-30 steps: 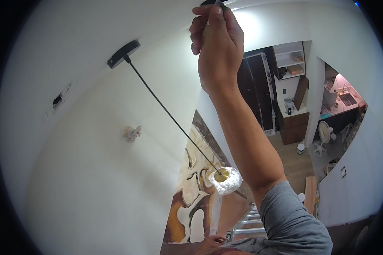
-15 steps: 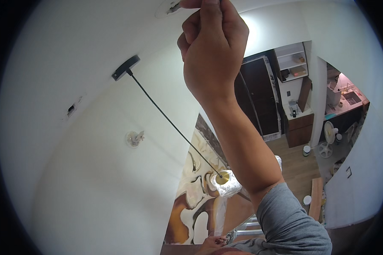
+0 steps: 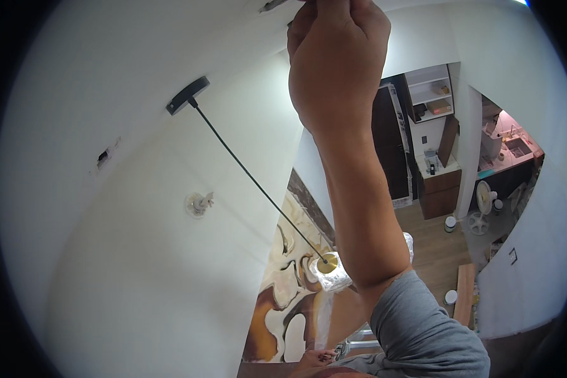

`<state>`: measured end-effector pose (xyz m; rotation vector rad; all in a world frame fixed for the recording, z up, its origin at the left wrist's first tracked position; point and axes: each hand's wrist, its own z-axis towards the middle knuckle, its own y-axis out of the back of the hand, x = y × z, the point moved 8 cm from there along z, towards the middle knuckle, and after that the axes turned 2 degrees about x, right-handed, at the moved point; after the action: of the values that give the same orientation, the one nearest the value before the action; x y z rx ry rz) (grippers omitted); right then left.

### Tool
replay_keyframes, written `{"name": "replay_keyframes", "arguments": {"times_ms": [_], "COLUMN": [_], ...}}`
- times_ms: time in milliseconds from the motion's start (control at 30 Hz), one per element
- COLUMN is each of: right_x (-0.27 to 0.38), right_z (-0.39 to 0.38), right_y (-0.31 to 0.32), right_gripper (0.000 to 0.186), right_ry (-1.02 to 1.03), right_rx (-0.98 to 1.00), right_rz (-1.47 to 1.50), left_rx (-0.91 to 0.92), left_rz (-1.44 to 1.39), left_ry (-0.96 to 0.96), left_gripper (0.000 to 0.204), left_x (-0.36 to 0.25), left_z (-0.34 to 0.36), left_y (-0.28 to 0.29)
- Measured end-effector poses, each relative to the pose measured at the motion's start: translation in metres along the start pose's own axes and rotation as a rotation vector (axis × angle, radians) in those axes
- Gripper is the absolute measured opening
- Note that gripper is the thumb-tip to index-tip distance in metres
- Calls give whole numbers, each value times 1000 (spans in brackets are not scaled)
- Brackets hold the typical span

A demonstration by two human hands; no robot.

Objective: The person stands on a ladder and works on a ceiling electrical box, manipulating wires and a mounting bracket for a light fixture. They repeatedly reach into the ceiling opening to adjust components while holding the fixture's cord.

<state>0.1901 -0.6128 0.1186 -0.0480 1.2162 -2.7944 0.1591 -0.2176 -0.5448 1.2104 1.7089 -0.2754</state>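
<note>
The right hand (image 3: 339, 60) is high, likely because the ceiling hole (image 3: 273, 5) is beside it, the left hand (image 3: 318, 358) is low, I can't tell what either grips, and a cord (image 3: 258, 183) holds the lamp (image 3: 337, 280).

Lampshade (image 3: 335, 276) below ceiling canopy (image 3: 188, 96)

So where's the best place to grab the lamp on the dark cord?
Probably round the wide, wrapped body of the lamp, below its gold cap, coming from the left. That side is in plain view, while the raised right arm crosses the view on the other. The cord is thin, so pulling there might just make it swing.
</note>
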Motion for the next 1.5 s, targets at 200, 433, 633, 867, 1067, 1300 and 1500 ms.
{"name": "replay_keyframes", "arguments": {"times_ms": [200,433,633,867,1067,1300,1500], "right_x": [-1,-4,-12,-21,-30,-40,-46], "right_z": [4,-1,-12,-24,-24,-34,-32], "right_y": [-2,-9,-17,-28,-30,-39,-36], "right_gripper": [31,33,36,35,36,39,29], "right_ry": [154,134,159,204,106,159,154], "right_rx": [-79,-87,-76,-23,-61,-49,0], "right_rz": [-63,-68,-242,-260,-283,-291,-264], "left_rx": [48,13,-2,-20,-14,-86,-35], "left_rz": [134,1,71,112,-66,-41,-29], "left_ry": [-37,-7,33,87,-14,-10,-31], "left_gripper": [32,32,32,33,32,32,32], "left_x": [-4,-6,-13,-24,-22,-20,-2], "left_z": [10,0,-1,-4,-2,-9,1], "left_y": [5,0,0,1,3,-3,-3]}}
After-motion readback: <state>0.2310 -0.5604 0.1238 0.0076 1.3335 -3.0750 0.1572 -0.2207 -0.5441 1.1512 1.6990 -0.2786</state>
